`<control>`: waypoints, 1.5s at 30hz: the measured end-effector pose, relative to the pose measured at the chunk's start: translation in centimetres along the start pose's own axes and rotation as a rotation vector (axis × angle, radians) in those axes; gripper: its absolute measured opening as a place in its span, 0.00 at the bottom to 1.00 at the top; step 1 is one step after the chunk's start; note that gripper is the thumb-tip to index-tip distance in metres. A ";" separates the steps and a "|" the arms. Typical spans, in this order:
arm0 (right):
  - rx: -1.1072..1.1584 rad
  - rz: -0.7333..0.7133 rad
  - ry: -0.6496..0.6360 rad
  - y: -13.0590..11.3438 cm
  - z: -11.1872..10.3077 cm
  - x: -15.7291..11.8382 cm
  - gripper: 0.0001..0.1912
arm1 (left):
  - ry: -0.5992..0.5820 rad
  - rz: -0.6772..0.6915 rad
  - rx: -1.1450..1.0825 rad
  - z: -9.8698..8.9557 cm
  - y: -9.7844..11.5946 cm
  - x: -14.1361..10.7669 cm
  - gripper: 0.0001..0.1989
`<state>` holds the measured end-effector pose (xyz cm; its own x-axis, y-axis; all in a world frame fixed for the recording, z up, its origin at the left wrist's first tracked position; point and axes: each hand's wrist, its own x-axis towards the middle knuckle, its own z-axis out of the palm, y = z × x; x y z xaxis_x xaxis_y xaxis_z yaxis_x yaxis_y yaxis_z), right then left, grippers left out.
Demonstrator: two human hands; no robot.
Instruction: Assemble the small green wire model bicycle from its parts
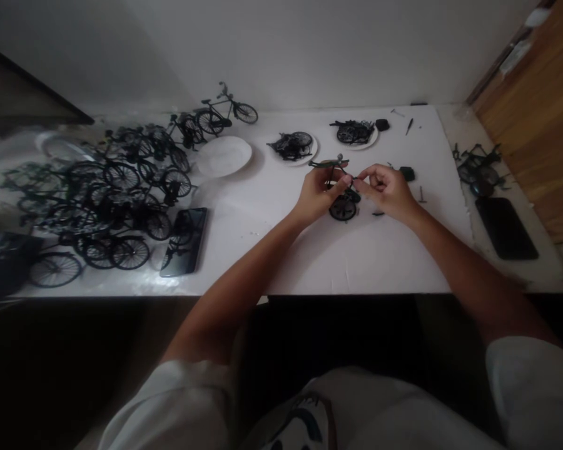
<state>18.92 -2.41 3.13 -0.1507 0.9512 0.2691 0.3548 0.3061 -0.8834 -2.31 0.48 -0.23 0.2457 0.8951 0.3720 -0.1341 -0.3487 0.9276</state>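
A small dark green model bicycle [342, 209] is held up over the white table, its wheel hanging below my fingers. My left hand [323, 190] is closed on its frame from the left. On the right, my right hand [385, 189] has thumb and index finger pinched at the bicycle's side, touching the part near my left thumb. Whether a separate small part sits in that pinch is too small to tell. A dark thin piece lies under my right hand, partly hidden.
Many model bicycles [122, 175] crowd the left. Nearby are an empty white plate [225, 156], a phone [185, 242], two plates of dark parts [291, 146] [355, 132], a small dark block [407, 174], and at right another phone [507, 229] and green parts [479, 165].
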 end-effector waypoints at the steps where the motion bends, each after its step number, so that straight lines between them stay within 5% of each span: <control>1: 0.002 0.003 0.019 0.2 -0.1 0.1 0.25 | 0.018 -0.019 -0.029 -0.2 0.1 0.1 0.35; 6: 0.013 -0.012 0.107 0.9 -0.5 0.5 0.23 | 0.069 -0.144 -0.064 -1.0 0.6 0.7 0.29; 13: -0.023 -0.057 0.183 0.6 -0.6 0.6 0.30 | 0.078 -0.127 -0.038 -1.0 0.7 0.7 0.27; 32: -0.124 -0.177 0.210 2.0 -1.2 1.0 0.31 | -0.149 -0.209 -0.189 -1.6 1.0 0.4 0.28; 39: -0.242 -0.148 0.259 1.3 -2.3 1.0 0.18 | 0.015 -0.111 -0.071 -3.3 -0.2 1.5 0.26; 45: -0.397 -0.029 0.118 1.0 -3.6 1.1 0.08 | 0.085 0.094 0.397 -4.7 -0.2 1.9 0.19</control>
<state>22.41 -0.89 3.96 -0.0675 0.9328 0.3539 0.6840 0.3015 -0.6643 -6.33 3.57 0.13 0.1676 0.8684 0.4667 0.2329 -0.4948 0.8372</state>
